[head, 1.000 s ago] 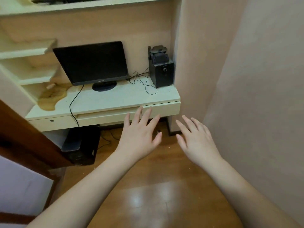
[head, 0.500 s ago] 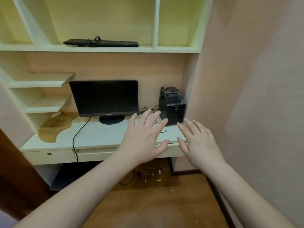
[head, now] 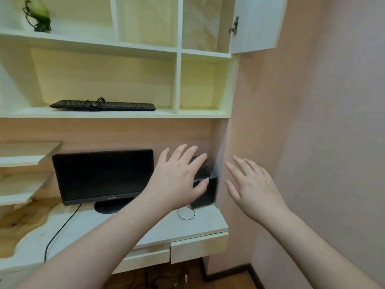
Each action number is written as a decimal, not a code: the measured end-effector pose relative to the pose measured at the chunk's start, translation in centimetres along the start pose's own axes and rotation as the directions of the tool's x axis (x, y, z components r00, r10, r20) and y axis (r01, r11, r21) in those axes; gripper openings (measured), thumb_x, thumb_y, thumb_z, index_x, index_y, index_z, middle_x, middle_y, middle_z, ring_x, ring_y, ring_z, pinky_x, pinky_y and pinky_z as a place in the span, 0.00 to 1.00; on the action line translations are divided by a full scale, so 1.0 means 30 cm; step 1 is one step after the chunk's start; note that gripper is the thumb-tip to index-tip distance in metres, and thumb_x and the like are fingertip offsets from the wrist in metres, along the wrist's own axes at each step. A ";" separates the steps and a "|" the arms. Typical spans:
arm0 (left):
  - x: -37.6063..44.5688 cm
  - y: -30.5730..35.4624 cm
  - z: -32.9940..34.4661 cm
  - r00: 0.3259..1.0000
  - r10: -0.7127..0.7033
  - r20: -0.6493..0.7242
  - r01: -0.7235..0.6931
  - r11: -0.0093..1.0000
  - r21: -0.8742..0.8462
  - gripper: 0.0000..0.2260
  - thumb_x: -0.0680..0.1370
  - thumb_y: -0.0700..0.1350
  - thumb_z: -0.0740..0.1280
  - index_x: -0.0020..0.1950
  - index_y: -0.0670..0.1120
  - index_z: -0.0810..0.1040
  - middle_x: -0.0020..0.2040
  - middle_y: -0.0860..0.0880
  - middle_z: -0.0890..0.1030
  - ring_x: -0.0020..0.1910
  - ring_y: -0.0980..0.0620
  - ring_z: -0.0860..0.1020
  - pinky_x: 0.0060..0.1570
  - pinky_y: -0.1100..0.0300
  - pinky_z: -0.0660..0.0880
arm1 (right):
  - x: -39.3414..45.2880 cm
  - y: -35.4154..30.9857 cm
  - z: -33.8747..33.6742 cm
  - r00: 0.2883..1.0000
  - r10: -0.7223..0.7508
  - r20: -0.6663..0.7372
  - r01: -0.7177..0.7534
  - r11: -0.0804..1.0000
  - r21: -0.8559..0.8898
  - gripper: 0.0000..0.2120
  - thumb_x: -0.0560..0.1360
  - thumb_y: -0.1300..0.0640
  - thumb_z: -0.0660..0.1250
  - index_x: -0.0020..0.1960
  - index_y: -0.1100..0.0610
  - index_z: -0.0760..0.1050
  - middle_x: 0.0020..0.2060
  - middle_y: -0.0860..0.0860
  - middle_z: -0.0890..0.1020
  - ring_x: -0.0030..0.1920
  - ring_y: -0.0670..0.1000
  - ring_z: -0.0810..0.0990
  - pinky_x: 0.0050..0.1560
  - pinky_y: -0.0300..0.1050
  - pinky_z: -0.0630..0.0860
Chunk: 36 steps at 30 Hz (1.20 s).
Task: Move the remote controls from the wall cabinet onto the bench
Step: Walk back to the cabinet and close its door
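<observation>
No remote control shows in this view. My left hand (head: 179, 176) is stretched out in front of me with fingers spread, empty, over the black speaker (head: 205, 190) on the desk. My right hand (head: 250, 186) is beside it, also empty with fingers apart, in front of the pink wall. High at the top right a white cabinet door (head: 256, 24) stands ajar on its hinge beside a pale compartment (head: 200, 24); the part of that compartment in view holds nothing.
Cream wall shelves hold a black keyboard (head: 103, 105) and a green ornament (head: 38, 14). A black monitor (head: 103, 176) stands on the white desk (head: 129, 232) with cables and drawers. The pink wall (head: 323, 122) closes off the right side.
The view has tilted upward from the floor and desk to the shelves and cabinet door. Both hands have risen with it, staying spread and empty.
</observation>
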<state>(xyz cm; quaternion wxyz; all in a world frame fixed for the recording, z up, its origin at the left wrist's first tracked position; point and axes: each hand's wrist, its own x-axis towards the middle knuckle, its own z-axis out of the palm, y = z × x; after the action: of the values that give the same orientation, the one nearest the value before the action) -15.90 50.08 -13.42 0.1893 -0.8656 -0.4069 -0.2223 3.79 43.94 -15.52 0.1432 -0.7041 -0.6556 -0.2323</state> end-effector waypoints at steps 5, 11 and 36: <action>0.212 0.040 -0.008 0.998 0.036 -0.050 -0.035 0.999 0.029 0.30 0.76 0.64 0.48 0.76 0.54 0.61 0.76 0.50 0.62 0.76 0.48 0.57 0.71 0.42 0.57 | 0.144 0.131 -0.021 0.997 0.009 -0.074 -0.011 1.000 -0.028 0.27 0.75 0.43 0.50 0.69 0.52 0.71 0.67 0.52 0.74 0.66 0.57 0.73 0.63 0.53 0.70; 0.491 0.099 -0.011 0.995 0.038 -0.095 -0.031 0.997 0.069 0.30 0.77 0.65 0.50 0.77 0.55 0.57 0.77 0.50 0.61 0.76 0.49 0.56 0.72 0.44 0.56 | 0.347 0.312 -0.021 0.984 0.010 -0.177 -0.014 1.000 -0.026 0.26 0.74 0.44 0.52 0.68 0.52 0.72 0.66 0.52 0.76 0.64 0.56 0.75 0.62 0.53 0.72; 1.058 -0.236 0.151 0.974 0.030 -0.225 -0.004 0.993 0.115 0.34 0.72 0.65 0.41 0.74 0.55 0.63 0.72 0.52 0.67 0.72 0.51 0.63 0.66 0.47 0.64 | 1.028 0.373 0.053 0.940 -0.019 -0.341 0.008 0.999 -0.033 0.30 0.74 0.41 0.46 0.70 0.51 0.69 0.69 0.51 0.73 0.70 0.55 0.68 0.66 0.51 0.65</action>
<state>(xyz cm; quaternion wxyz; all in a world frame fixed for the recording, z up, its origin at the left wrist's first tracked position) -2.34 76.29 0.98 0.2855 -0.8257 -0.3874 -0.2943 16.10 70.06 0.16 0.2421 -0.6508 -0.6221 -0.3617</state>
